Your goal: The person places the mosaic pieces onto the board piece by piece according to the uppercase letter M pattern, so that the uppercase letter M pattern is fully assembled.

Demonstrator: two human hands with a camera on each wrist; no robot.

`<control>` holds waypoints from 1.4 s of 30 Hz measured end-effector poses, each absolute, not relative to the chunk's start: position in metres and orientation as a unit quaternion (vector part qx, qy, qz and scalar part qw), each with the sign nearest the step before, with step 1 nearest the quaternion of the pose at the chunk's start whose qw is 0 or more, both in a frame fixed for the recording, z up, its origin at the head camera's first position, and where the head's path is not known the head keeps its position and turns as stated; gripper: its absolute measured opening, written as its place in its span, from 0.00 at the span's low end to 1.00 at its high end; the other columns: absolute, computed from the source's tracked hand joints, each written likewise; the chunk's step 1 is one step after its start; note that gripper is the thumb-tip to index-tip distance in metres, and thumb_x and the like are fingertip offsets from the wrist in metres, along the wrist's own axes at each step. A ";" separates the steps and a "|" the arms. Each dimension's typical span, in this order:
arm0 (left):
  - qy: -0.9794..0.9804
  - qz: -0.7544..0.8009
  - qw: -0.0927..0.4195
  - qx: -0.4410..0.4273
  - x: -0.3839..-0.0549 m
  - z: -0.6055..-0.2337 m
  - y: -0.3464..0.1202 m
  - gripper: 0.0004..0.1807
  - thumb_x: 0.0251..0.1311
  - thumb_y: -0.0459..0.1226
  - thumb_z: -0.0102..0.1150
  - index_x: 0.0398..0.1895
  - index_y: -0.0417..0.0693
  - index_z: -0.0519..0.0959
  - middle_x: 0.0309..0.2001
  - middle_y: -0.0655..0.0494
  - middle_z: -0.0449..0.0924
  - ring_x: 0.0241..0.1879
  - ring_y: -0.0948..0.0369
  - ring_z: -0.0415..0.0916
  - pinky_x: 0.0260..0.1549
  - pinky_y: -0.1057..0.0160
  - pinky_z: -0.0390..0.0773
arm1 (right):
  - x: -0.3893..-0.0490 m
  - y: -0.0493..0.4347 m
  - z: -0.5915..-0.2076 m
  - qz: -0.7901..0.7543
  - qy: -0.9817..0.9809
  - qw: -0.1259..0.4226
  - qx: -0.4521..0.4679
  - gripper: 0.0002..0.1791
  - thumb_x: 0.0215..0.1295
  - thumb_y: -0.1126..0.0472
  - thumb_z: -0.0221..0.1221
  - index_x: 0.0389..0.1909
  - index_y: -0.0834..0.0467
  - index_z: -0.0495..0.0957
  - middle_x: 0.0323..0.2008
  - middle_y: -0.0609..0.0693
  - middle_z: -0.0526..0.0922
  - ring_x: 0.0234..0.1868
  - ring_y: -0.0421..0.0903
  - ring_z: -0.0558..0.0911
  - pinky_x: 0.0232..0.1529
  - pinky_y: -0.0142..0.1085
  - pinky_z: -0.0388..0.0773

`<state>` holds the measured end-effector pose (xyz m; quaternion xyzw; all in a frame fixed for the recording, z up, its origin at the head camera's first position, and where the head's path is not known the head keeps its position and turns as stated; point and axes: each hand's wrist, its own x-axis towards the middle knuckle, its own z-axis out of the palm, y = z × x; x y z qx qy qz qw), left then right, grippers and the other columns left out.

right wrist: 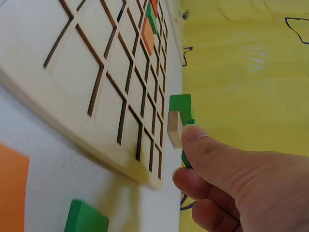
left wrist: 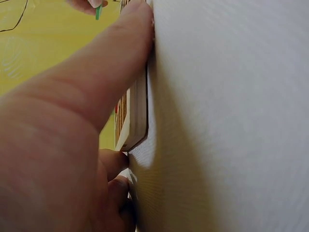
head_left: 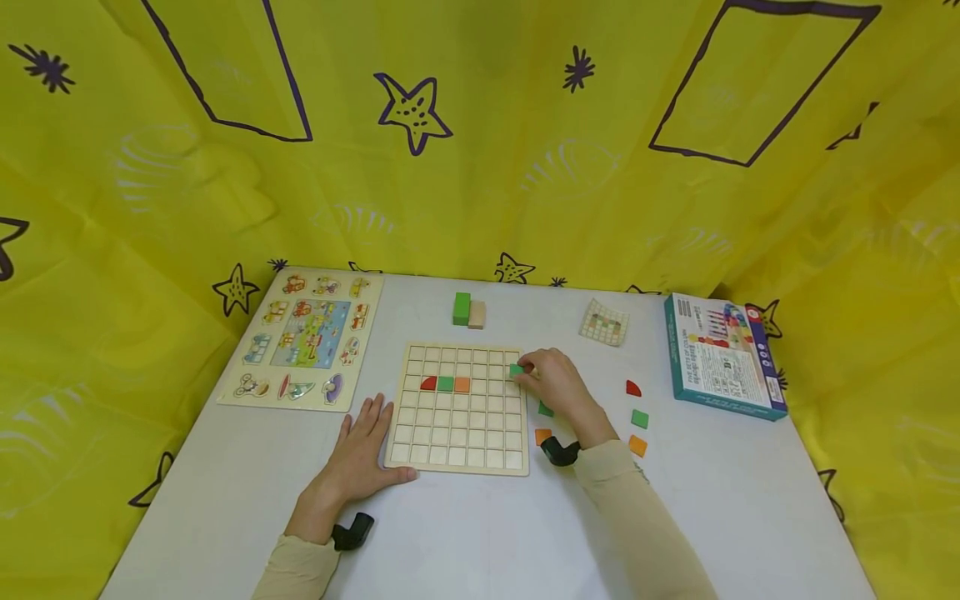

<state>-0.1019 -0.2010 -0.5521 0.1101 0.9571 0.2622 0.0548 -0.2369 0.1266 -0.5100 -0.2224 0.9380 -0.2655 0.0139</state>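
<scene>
L fingers (left wrist: 113,163) at board (left wrist: 139,113) edge, prob. touching, w/ R fingers (left wrist: 86,5) holding green pc (left wrist: 98,13) up top.

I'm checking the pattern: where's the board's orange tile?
In the head view, the orange tile sits on the far half of the grid board, left of the right hand, directly right of a green tile.

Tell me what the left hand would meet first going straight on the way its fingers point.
The left hand would likely meet the grid board first, at its left edge; the index fingertip lies right beside it, though whether they touch is unclear.
</scene>
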 end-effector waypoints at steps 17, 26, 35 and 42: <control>0.958 0.259 0.058 0.107 -0.101 -0.554 -0.201 0.65 0.44 0.64 0.69 0.75 0.32 0.51 0.76 0.38 0.41 0.74 0.43 0.35 0.67 0.38 0.35 | -0.232 0.087 -0.520 -0.247 0.932 0.030 -0.263 0.12 0.58 0.58 0.70 0.38 0.62 0.85 0.30 0.47 0.82 0.33 0.44 0.75 0.40 0.38 0.74; 0.958 0.260 0.060 0.109 -0.101 -0.555 -0.201 0.65 0.44 0.63 0.70 0.75 0.33 0.50 0.76 0.39 0.41 0.74 0.43 0.35 0.67 0.38 0.34 | -0.230 0.077 -0.527 -0.220 0.934 0.021 -0.281 0.11 0.59 0.55 0.70 0.36 0.60 0.85 0.26 0.44 0.79 0.32 0.43 0.74 0.38 0.39 0.73; 0.957 0.261 0.054 0.114 -0.102 -0.554 -0.202 0.65 0.44 0.63 0.69 0.75 0.32 0.51 0.76 0.38 0.42 0.74 0.42 0.36 0.67 0.38 0.35 | -0.229 0.071 -0.526 -0.203 0.942 0.033 -0.267 0.13 0.60 0.55 0.69 0.38 0.61 0.85 0.28 0.46 0.80 0.33 0.43 0.75 0.39 0.38 0.74; 0.957 0.262 0.057 0.113 -0.102 -0.554 -0.201 0.64 0.45 0.63 0.69 0.75 0.32 0.50 0.76 0.38 0.42 0.74 0.43 0.35 0.67 0.38 0.34 | -0.230 0.069 -0.527 -0.204 0.940 0.021 -0.271 0.13 0.59 0.56 0.69 0.38 0.61 0.86 0.28 0.46 0.81 0.33 0.44 0.76 0.40 0.39 0.74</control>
